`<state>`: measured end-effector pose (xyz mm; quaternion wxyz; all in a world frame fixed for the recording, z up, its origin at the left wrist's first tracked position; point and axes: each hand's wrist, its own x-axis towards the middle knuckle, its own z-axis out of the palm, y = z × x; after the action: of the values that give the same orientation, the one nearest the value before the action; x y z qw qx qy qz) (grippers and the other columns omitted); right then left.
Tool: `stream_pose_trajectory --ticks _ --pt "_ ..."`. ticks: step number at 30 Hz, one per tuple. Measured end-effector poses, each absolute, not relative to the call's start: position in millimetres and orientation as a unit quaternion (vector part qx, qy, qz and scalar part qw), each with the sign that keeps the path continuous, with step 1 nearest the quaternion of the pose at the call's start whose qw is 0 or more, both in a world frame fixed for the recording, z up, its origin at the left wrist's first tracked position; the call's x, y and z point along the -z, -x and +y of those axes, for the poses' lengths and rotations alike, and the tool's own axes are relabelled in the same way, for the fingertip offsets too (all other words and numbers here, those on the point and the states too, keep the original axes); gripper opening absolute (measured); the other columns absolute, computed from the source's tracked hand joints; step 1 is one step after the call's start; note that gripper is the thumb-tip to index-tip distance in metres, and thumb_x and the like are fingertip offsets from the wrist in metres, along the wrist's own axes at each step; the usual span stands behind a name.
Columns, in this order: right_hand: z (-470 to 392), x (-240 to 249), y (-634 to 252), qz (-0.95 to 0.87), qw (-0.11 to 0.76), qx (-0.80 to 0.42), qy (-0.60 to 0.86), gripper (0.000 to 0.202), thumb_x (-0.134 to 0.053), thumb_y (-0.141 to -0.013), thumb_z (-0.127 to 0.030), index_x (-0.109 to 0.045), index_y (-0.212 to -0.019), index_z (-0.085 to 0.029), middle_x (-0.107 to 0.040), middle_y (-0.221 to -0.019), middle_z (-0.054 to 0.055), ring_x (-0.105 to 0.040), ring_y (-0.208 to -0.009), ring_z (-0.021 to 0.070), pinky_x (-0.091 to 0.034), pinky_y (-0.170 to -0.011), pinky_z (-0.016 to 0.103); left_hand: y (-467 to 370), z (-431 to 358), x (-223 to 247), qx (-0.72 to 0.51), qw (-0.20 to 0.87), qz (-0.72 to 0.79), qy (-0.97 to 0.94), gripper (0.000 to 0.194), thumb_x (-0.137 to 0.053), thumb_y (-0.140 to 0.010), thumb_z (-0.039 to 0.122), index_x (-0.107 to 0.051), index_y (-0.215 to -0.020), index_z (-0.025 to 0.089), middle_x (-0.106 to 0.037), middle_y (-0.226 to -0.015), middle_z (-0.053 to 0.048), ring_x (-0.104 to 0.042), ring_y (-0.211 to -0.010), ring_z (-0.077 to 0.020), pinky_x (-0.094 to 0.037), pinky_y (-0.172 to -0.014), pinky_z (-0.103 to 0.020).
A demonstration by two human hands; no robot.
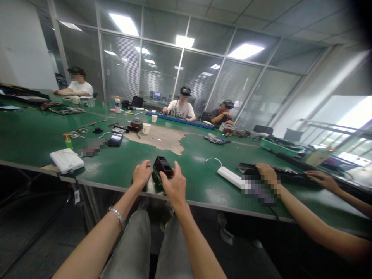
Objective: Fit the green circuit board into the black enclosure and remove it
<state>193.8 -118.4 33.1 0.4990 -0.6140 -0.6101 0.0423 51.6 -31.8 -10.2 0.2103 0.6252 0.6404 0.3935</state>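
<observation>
A small black boxy device (164,164), with a slotted top and what looks like a green circuit board on its side, is at the table's near edge in front of me. My right hand (176,184) is at its right end, thumb against the near face and fingers around the far side. On the other side, my left hand (141,174) has loosely bent fingers and holds nothing; a narrow gap seems to separate it from the device. A bracelet circles my left wrist.
A white power bank (66,161) lies to the left, by a small green bottle (68,142). Paper cups (146,128) stand beyond. Right of me are a white power strip (229,177) and a neighbour's hand (267,174) on a long black part. Other people sit across the table.
</observation>
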Motion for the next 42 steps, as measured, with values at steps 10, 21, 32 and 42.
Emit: stream_pose_trajectory --ticks 10,21,32,42 --pt "-121 -33 -186 -0.627 0.431 -0.004 0.649 0.074 -0.063 -0.079 -0.034 -0.034 -0.141 -0.007 -0.064 -0.113 0.019 -0.062 -0.105 0.0297 -0.047 -0.088 0.037 -40 -18 15 -0.490 0.207 0.592 -0.606 0.046 -0.046 -0.077 0.007 -0.058 -0.120 0.012 -0.066 -0.119 -0.011 -0.065 -0.103 -0.0174 -0.050 -0.094 -0.030" --pt "-115 -12 -183 -0.639 0.386 -0.024 0.665 0.075 -0.064 -0.076 -0.034 -0.037 -0.140 -0.007 -0.066 -0.107 0.019 -0.063 -0.099 0.0319 -0.047 -0.084 0.039 -46 -13 19 -0.468 0.263 0.592 -0.601 0.053 -0.048 -0.072 0.003 -0.055 -0.124 0.010 -0.067 -0.116 -0.014 -0.066 -0.103 -0.0170 -0.049 -0.096 -0.029" --pt "-106 -4 -184 -0.636 0.415 -0.041 0.649 0.074 -0.062 -0.080 -0.037 -0.035 -0.141 -0.006 -0.065 -0.112 0.020 -0.062 -0.104 0.0300 -0.047 -0.088 0.038 -64 -6 19 -0.523 0.310 0.578 -0.544 0.050 -0.049 -0.078 0.008 -0.051 -0.128 0.006 -0.064 -0.118 -0.019 -0.065 -0.103 -0.0189 -0.050 -0.094 -0.031" --pt "-98 -14 -177 -0.586 0.503 -0.040 0.634 0.075 -0.064 -0.079 -0.039 -0.036 -0.141 -0.007 -0.067 -0.109 0.016 -0.063 -0.104 0.0290 -0.047 -0.089 0.037 -69 -19 18 -0.511 0.271 0.528 -0.622 0.048 -0.047 -0.083 0.011 -0.050 -0.131 0.013 -0.064 -0.123 -0.012 -0.061 -0.113 -0.0175 -0.045 -0.104 -0.034"
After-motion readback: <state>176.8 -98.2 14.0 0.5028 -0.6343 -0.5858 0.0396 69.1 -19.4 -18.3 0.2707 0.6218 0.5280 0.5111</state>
